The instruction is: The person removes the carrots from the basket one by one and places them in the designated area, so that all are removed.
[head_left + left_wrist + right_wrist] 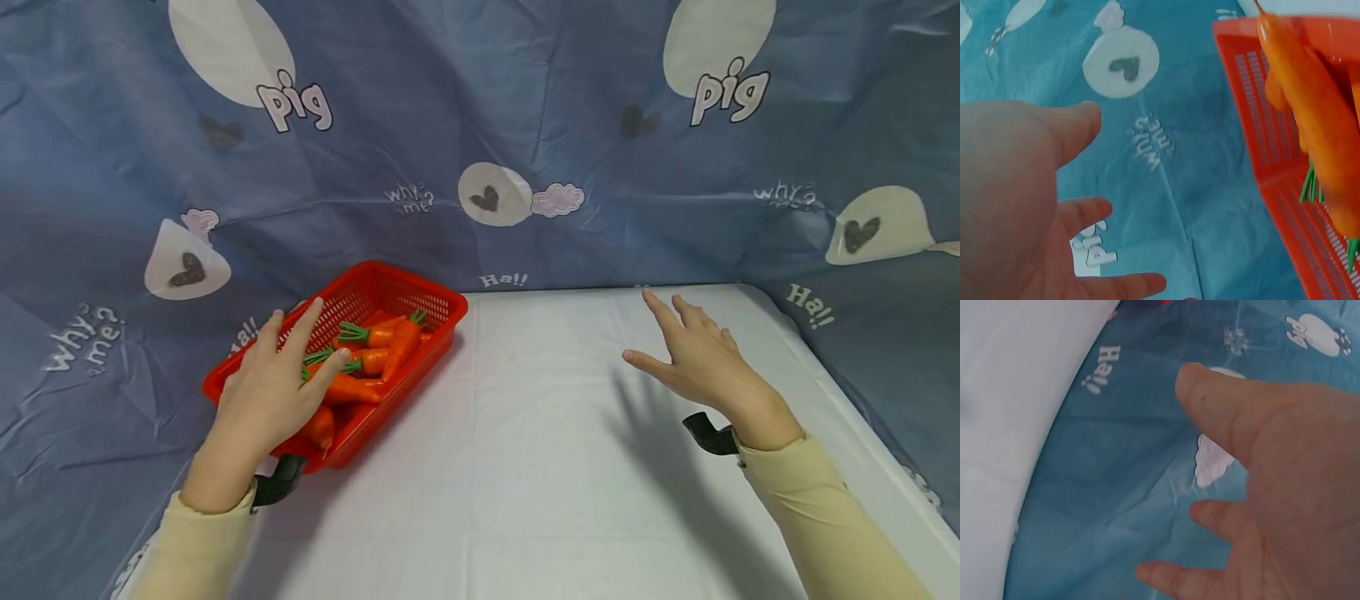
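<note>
Red basket (390, 292): perforated walls, set at a slant at the far left of the counter (540, 417), against the blue printed cloth (420, 108).
Basket contents: several orange carrots (402, 346) with green tops (352, 332), heaped loosely and crossing one another; one lies over others near the right-hand wall.
Carrot tip: in the left wrist view, one carrot's thin tip reaches the basket rim.
Carrot count: not determinable; pieces overlap, and a hand covers part of the heap.
Left hand (266, 392): released, fingers extended and spread; overlaps the near left part of the basket in the head view, while the left wrist view shows a gap between fingers and basket.
Right hand (701, 358): released, fingers spread, held above the right side of the counter, well apart from the basket; a shadow falls on the white surface.
Hidden: the basket's near left side and some carrots, behind the left hand.
Cut off: basket and carrots at the right edge of the left wrist view; both pale sleeves (832, 517) at the bottom of the head view.
Hard to make out: a red speck (1165, 301) at the top edge of the right wrist view, too small to identify.
</note>
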{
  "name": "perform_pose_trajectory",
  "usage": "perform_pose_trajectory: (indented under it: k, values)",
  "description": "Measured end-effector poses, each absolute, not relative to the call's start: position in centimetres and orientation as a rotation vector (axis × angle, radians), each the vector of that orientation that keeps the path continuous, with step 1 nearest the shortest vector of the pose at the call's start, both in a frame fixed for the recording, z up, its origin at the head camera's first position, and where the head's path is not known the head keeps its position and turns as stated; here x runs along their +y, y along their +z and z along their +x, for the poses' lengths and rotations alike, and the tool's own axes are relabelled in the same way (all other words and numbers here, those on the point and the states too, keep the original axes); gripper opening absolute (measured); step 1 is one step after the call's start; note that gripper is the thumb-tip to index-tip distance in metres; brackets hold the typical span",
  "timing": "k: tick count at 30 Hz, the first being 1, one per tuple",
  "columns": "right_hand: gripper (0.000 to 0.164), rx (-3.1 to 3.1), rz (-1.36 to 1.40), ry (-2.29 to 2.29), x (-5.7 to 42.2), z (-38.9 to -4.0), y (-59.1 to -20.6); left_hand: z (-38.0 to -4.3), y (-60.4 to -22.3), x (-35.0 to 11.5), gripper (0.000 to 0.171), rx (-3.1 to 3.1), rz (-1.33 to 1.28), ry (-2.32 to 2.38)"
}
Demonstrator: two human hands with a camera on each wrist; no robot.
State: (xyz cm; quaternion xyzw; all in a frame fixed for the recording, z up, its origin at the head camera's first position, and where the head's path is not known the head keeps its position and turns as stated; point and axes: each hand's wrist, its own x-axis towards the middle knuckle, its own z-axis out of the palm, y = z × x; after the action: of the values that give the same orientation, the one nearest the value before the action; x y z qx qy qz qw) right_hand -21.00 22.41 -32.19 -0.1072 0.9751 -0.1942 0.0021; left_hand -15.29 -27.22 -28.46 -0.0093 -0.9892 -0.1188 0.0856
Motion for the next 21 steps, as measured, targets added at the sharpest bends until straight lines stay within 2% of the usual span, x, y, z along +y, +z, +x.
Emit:
perform_pose_trajectory:
  k: [11, 21]
  values:
    - [0.094, 2.987, -0.530, -0.766, 18.8, -22.6, -31.9, -14.8, -28.3, -30.7, 0.080, -2.883, 0.039, -0.424]
    - [0.088, 2.888, -0.645, -0.833, 15.5, -24.4, -32.1, -14.4, -28.9, -33.8, 0.083, -2.831, 0.126, -0.485]
